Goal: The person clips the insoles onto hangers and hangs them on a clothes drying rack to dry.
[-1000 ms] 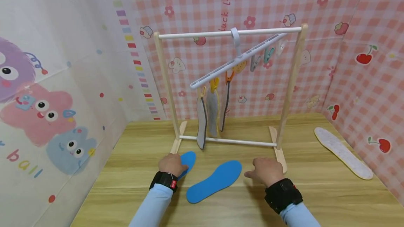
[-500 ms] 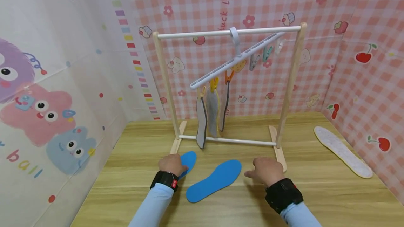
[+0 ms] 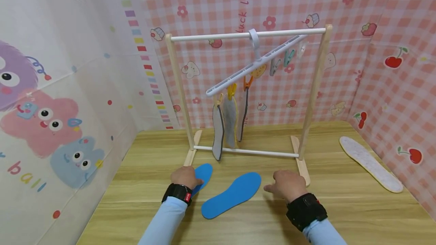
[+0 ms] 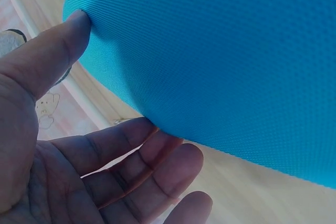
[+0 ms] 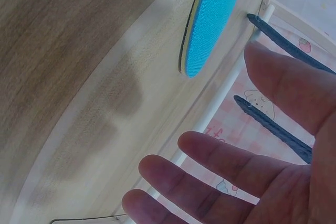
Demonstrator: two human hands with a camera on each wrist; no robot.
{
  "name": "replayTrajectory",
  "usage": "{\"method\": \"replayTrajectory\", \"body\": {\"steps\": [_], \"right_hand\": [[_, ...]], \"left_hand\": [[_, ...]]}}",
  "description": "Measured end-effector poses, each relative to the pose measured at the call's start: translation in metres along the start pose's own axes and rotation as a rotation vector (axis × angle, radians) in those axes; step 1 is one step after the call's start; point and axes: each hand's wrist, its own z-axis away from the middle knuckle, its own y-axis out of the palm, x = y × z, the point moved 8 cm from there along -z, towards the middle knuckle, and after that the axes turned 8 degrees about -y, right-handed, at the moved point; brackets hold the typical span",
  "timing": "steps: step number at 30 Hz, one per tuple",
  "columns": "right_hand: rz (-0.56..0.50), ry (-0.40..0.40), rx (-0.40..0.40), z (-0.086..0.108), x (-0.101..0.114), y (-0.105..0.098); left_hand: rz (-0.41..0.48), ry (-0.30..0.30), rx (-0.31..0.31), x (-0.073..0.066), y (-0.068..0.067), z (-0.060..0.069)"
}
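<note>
Two blue insoles lie on the wooden table in the head view. At the left one [image 3: 204, 172] is my left hand [image 3: 185, 177]. In the left wrist view its thumb [image 4: 73, 32] lies on the blue face, while the index and middle fingertips meet the edge, so it holds the insole lightly there. Part of that insole is hidden under the hand. The second blue insole [image 3: 232, 196] rests between my hands, untouched. To its right, my right hand [image 3: 287, 185] hovers over the table with fingers apart and nothing in them.
A rack [image 3: 246, 152] of wood and white rods stands behind. From it hangs a tilted clip hanger [image 3: 257, 63], with three grey insoles [image 3: 218, 132] clipped at its lower left and several bare clips [image 3: 288, 58] at right. A pale insole [image 3: 370, 164] lies at the table's right.
</note>
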Motion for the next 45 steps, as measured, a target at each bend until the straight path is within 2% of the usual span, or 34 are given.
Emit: {"method": "replayTrajectory", "body": {"steps": [19, 25, 39, 45], "right_hand": [[-0.026, 0.029, 0.031, -0.002, -0.005, 0.004], [-0.022, 0.037, 0.041, -0.001, -0.006, 0.006], [-0.010, 0.042, 0.047, 0.000, -0.007, 0.006], [-0.011, 0.031, 0.040, 0.001, -0.005, 0.005]], "left_hand": [[0.007, 0.008, -0.020, -0.003, -0.007, 0.003], [0.001, 0.019, -0.045, -0.004, -0.008, 0.005], [0.056, 0.036, -0.116, -0.009, -0.014, 0.008], [0.078, 0.050, -0.119, -0.010, -0.015, 0.010]]}}
